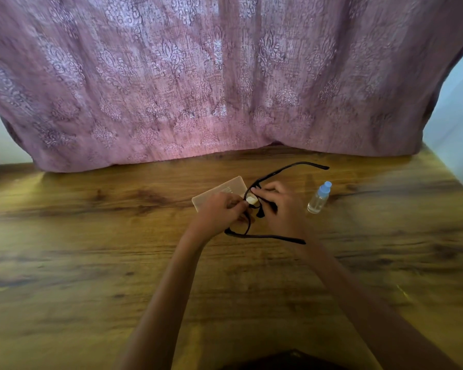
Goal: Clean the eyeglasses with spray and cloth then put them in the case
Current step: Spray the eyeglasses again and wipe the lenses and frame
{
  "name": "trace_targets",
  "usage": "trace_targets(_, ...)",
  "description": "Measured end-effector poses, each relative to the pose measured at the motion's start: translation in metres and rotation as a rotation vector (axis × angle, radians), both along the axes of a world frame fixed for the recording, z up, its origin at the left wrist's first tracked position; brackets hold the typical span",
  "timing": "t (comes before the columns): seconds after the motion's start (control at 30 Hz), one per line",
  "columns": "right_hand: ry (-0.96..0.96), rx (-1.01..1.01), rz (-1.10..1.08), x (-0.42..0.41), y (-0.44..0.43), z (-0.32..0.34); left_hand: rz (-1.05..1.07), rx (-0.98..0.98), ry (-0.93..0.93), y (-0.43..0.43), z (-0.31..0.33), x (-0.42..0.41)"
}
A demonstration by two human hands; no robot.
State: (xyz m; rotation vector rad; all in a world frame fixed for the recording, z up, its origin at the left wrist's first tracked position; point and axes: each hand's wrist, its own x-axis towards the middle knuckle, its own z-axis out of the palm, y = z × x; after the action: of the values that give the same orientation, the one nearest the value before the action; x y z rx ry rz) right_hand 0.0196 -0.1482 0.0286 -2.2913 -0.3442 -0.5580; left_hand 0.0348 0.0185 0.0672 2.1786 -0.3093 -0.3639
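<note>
A person holds black-framed eyeglasses point(265, 236) just above a wooden worktop point(91, 236), with both temples unfolded. The right hand point(281, 209) curls round the frame near the bridge. The left hand point(219, 213) pinches a small white cloth point(251, 200) against one lens.

The eyeglasses look light, with a stiff frame. The thin temples and hinges would likely bend or snap under a twist, and the lenses may be slippery if wet. The rim beside the lens seems the safest place to hold, not the temple tips. The cloth looks soft and folds to the fingers.

A flat beige case point(217, 192), apparently closed, lies on the worktop just behind the left hand. A small clear spray bottle point(318, 200) with a blue cap stands near the right hand and the far temple tip, where a careless swing could tip it. A pink patterned curtain point(225, 76) hangs behind.
</note>
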Motion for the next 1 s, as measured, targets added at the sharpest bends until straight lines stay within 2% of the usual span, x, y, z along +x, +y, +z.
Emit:
trace_targets(0.13,-0.008,-0.014,0.076,-0.007,0.002,0.001,0.025,-0.036,0.044,0.000,0.001,0.000)
trace_targets(0.4,-0.001,-0.047,0.039,-0.008,0.004,0.000,0.007,-0.014,0.069,-0.002,-0.002,0.002)
trace_targets(0.57,0.050,-0.035,-0.032,-0.004,0.003,0.003,-0.020,0.056,-0.014,-0.001,0.000,0.000)
trace_targets(0.7,0.069,-0.063,-0.063,-0.001,0.002,0.005,-0.004,-0.018,-0.010,-0.002,0.001,-0.002)
trace_targets(1.0,0.072,-0.101,-0.080,0.000,-0.005,-0.004,0.034,0.028,-0.062,0.001,-0.006,0.005)
